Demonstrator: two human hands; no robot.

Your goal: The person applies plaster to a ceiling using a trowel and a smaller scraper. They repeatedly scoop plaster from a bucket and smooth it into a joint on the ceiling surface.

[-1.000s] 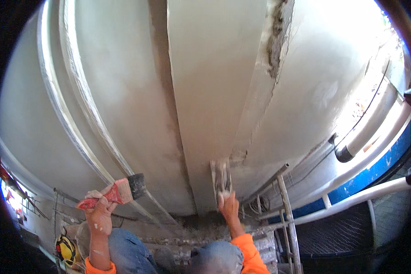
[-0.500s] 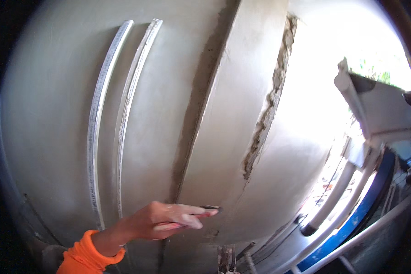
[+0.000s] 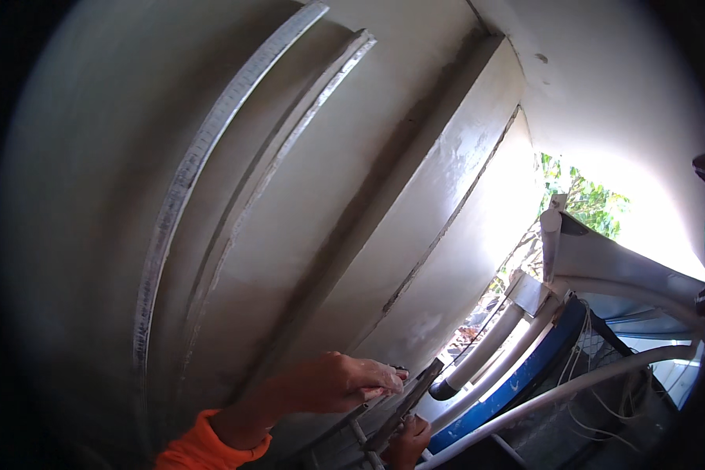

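Note:
My left hand (image 3: 360,381), pale with dried plaster, comes in from the lower left in an orange sleeve (image 3: 211,446). Its fingers are closed round a slim reddish-handled tool with a dark end (image 3: 402,371), mostly hidden by the hand. Below and to the right, my right hand (image 3: 409,442) is curled at the underside of a dark, narrow, plaster-smeared board (image 3: 406,402), seen nearly edge-on. Both hands are close together in front of the lower part of a grey plastered wall (image 3: 290,211).
Two long pale metal strips (image 3: 204,141) (image 3: 290,133) run up the wall at the left. A projecting wall edge (image 3: 415,184) and a groove (image 3: 462,207) slant beside them. At the right are pale pipes (image 3: 486,345), a blue curved band (image 3: 517,384), a white rail (image 3: 572,392) and loose cords (image 3: 580,345).
My left hand has moved right and slightly down with the tool. The view has swung, so the wall slants more. My right hand has come into view by the board.

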